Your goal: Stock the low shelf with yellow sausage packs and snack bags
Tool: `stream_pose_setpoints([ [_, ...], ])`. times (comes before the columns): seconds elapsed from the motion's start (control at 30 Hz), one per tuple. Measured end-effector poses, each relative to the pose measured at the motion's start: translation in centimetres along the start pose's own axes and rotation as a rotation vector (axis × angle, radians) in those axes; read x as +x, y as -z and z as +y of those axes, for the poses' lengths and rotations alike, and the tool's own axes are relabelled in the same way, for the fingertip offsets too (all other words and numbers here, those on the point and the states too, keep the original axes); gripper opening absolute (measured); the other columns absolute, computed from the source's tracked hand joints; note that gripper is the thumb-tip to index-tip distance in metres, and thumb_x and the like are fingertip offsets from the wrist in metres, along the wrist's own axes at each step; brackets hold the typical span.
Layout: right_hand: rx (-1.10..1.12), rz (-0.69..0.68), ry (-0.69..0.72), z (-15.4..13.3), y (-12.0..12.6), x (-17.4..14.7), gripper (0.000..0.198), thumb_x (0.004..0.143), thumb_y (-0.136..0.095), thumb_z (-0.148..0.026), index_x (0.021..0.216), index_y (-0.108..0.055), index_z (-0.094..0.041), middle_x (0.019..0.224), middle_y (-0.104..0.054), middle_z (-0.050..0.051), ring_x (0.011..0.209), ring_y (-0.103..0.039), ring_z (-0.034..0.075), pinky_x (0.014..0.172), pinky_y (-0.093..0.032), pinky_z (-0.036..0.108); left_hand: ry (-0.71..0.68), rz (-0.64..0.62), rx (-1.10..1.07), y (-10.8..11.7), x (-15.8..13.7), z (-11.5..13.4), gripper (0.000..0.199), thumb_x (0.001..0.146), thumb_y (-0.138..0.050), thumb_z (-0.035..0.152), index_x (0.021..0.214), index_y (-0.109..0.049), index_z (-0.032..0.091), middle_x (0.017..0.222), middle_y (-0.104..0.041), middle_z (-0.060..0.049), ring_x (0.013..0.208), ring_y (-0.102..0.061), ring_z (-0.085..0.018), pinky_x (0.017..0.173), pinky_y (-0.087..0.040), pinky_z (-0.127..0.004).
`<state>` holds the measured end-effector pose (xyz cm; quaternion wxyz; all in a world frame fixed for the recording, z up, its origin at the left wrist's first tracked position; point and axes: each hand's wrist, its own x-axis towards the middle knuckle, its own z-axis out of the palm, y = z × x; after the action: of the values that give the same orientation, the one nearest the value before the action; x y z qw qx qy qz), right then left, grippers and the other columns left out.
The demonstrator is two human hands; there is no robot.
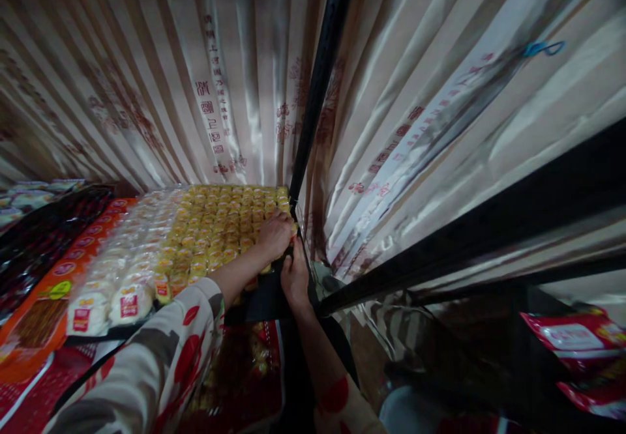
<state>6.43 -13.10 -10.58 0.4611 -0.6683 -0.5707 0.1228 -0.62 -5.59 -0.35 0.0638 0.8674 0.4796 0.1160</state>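
Rows of small yellow wrapped packets (210, 219) stand close together on the display. At their right end my left hand (275, 233) reaches over, fingers bent down and closed on a small yellow packet (294, 229), only a bit of which shows. Just nearer to me, my right hand (296, 274) is upright along the black edge. Its thumb stands apart from the stretched fingers, and the fingertips are close to that same packet; whether they touch it I cannot tell. Beneath the hands a dark shelf surface (267, 297) shows.
White round packaged goods (130, 303) lie left of the yellow rows, then orange packs (39, 317) and dark packs (44, 251). A black post (317, 82) rises beside my hands, before a printed curtain (235, 62). Red packets (572, 336) are at lower right.
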Motion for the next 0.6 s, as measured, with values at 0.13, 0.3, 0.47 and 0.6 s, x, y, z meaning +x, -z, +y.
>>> stream_pose_setpoints([
  [0.13,-0.024,-0.011,-0.004,0.6,-0.5,0.2,0.054,0.082,-0.031,-0.015,0.135,-0.041,-0.008,0.137,-0.045,0.014,0.132,-0.035,0.020,0.108,-0.031,0.040,-0.020,0.074,0.062,-0.2,-0.1,-0.2,0.021,0.086,-0.043,0.014,0.098,-0.060,0.013,0.104,-0.055,-0.012,0.109,-0.043,-0.024,0.091,-0.039,-0.034],
  [0.3,-0.022,-0.030,-0.023,0.7,-1.0,-0.2,0.055,0.083,-0.029,-0.015,0.138,-0.035,-0.007,0.141,-0.041,0.014,0.133,-0.034,0.020,0.109,-0.031,0.038,-0.052,0.088,0.090,-0.9,-0.1,-0.8,0.020,0.086,-0.043,0.014,0.097,-0.060,0.015,0.099,-0.055,-0.009,0.106,-0.043,-0.024,0.089,-0.040,-0.033],
  [0.47,-0.038,-0.057,-0.009,1.0,-1.3,-0.1,0.056,0.083,-0.030,-0.013,0.138,-0.035,-0.004,0.142,-0.038,0.016,0.134,-0.031,0.021,0.109,-0.031,0.040,-0.039,0.065,0.080,-0.9,0.2,-0.8,0.021,0.087,-0.042,0.014,0.094,-0.062,0.015,0.099,-0.055,-0.009,0.106,-0.043,-0.023,0.090,-0.040,-0.033],
  [0.6,-0.047,-0.045,0.004,1.3,-1.4,-0.1,0.056,0.082,-0.030,-0.013,0.137,-0.036,-0.004,0.142,-0.038,0.017,0.134,-0.030,0.022,0.109,-0.031,0.042,-0.038,0.057,0.069,-0.6,0.2,-0.7,0.021,0.087,-0.042,0.015,0.094,-0.062,0.014,0.099,-0.056,-0.010,0.106,-0.043,-0.024,0.089,-0.040,-0.033],
])
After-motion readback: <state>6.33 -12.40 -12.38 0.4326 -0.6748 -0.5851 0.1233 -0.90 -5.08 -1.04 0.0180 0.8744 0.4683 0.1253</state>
